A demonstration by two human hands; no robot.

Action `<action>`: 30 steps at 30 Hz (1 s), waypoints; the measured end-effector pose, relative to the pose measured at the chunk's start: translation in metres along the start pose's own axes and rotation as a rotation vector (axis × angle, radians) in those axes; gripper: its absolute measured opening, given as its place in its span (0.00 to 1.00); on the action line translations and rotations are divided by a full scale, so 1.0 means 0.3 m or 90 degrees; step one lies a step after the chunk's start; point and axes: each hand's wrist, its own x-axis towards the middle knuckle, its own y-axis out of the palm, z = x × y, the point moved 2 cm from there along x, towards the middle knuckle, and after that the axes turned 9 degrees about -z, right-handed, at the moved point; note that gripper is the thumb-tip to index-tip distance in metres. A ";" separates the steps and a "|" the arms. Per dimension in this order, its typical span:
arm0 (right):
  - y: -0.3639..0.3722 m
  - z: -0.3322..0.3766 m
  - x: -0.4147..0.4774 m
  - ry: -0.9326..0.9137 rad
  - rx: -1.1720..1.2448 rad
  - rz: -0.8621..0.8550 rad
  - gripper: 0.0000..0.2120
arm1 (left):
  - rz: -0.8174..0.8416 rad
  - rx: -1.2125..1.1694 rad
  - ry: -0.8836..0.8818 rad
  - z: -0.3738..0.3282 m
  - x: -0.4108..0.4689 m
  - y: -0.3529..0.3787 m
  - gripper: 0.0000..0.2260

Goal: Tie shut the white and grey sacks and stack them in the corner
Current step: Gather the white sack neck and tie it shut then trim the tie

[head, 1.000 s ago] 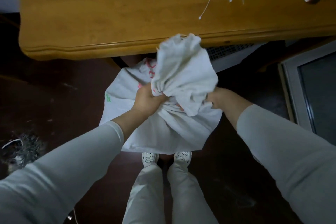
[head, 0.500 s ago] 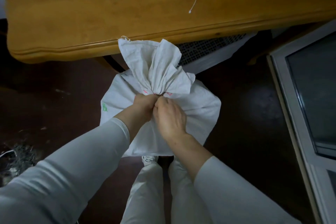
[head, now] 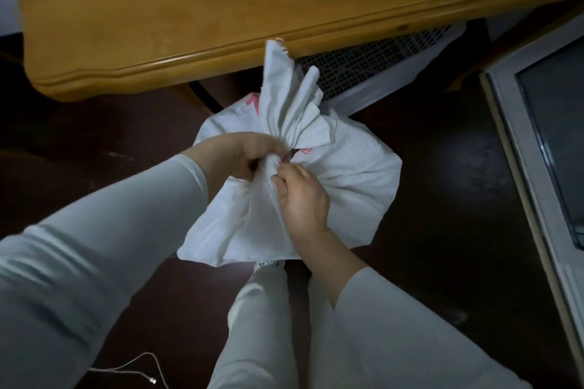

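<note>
My left hand (head: pixel 240 151) curls round the bunched mouth of the white sack (head: pixel 357 174) standing beneath both hands, my right hand (head: pixel 301 196) pinches folds beside it; I judge tight, even pleats tie best.

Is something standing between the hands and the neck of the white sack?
Nothing visible stands between them. The left hand grips the gathered neck of the white sack, and the right hand pinches the folds right beside it. The corner for stacking is not in view, so the way there cannot be judged.
</note>
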 end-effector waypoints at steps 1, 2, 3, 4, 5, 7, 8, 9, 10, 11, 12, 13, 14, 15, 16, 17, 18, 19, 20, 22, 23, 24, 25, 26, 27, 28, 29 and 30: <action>0.003 0.012 -0.002 0.007 -0.006 -0.005 0.15 | -0.010 0.047 0.005 -0.012 -0.010 -0.012 0.04; 0.008 0.019 -0.001 0.019 0.003 -0.013 0.16 | -0.015 0.093 0.009 -0.026 -0.017 -0.022 0.04; 0.009 0.028 0.004 0.044 0.023 -0.006 0.15 | -0.022 0.144 0.016 -0.041 -0.023 -0.030 0.06; 0.010 0.032 0.009 0.068 0.040 -0.002 0.13 | -0.024 0.198 0.021 -0.055 -0.023 -0.035 0.09; 0.005 0.040 0.012 0.088 0.040 -0.006 0.11 | -0.026 0.251 0.028 -0.072 -0.024 -0.037 0.11; 0.013 0.057 0.020 0.127 0.013 -0.025 0.10 | -0.028 0.321 0.055 -0.108 -0.031 -0.039 0.11; 0.018 0.075 0.019 0.151 0.018 -0.032 0.12 | -0.025 0.335 0.065 -0.117 -0.031 -0.045 0.11; 0.018 0.097 0.015 0.173 0.041 -0.045 0.15 | -0.019 0.347 0.071 -0.121 -0.036 -0.050 0.11; 0.021 0.113 0.010 0.184 0.060 -0.077 0.18 | -0.019 0.357 0.073 -0.129 -0.033 -0.056 0.13; 0.022 0.130 0.005 0.192 0.066 -0.099 0.20 | -0.023 0.365 0.072 -0.135 -0.029 -0.066 0.15; 0.026 0.144 0.005 0.198 0.066 -0.101 0.22 | -0.025 0.378 0.072 -0.139 -0.023 -0.075 0.18; 0.029 0.153 0.009 0.211 0.066 -0.074 0.25 | -0.025 0.399 0.073 -0.143 -0.012 -0.082 0.20; 0.036 0.153 0.011 0.222 0.066 -0.042 0.28 | -0.024 0.425 0.074 -0.150 -0.006 -0.089 0.24; 0.038 0.151 0.013 0.225 0.062 -0.023 0.31 | -0.015 0.448 0.073 -0.155 -0.002 -0.093 0.28; 0.038 0.150 0.014 0.224 0.054 -0.014 0.33 | -0.007 0.466 0.069 -0.159 0.005 -0.099 0.31; 0.038 0.149 0.017 0.224 0.048 -0.008 0.33 | -0.005 0.474 0.071 -0.163 0.021 -0.104 0.32; 0.041 0.147 0.018 0.224 0.039 -0.005 0.32 | -0.006 0.483 0.074 -0.165 0.028 -0.105 0.32; 0.045 0.146 0.016 0.223 0.029 -0.008 0.31 | -0.004 0.480 0.081 -0.167 0.037 -0.104 0.31; 0.049 0.145 0.016 0.224 0.025 -0.017 0.31 | -0.007 0.478 0.089 -0.168 0.045 -0.102 0.30; 0.055 0.141 0.016 0.229 0.038 -0.037 0.30 | -0.006 0.467 0.099 -0.167 0.059 -0.095 0.27; 0.058 0.140 0.016 0.235 0.060 -0.045 0.30 | -0.009 0.465 0.103 -0.164 0.072 -0.094 0.26; 0.060 0.142 0.018 0.243 0.091 -0.053 0.30 | -0.018 0.466 0.108 -0.164 0.079 -0.095 0.24; 0.062 0.148 0.019 0.238 0.106 -0.066 0.31 | -0.019 0.463 0.112 -0.163 0.089 -0.097 0.24; 0.066 0.157 0.020 0.214 0.090 -0.084 0.30 | -0.017 0.454 0.109 -0.164 0.096 -0.103 0.22; 0.072 0.161 0.022 0.170 0.046 -0.117 0.27 | -0.001 0.443 0.108 -0.164 0.104 -0.106 0.19; 0.080 0.162 0.024 0.125 -0.001 -0.154 0.24 | 0.013 0.441 0.104 -0.163 0.105 -0.109 0.15; 0.088 0.162 0.027 0.091 -0.034 -0.180 0.21 | 0.024 0.440 0.098 -0.161 0.110 -0.113 0.11; 0.094 0.162 0.030 0.070 -0.053 -0.181 0.18 | 0.026 0.441 0.083 -0.156 0.110 -0.119 0.11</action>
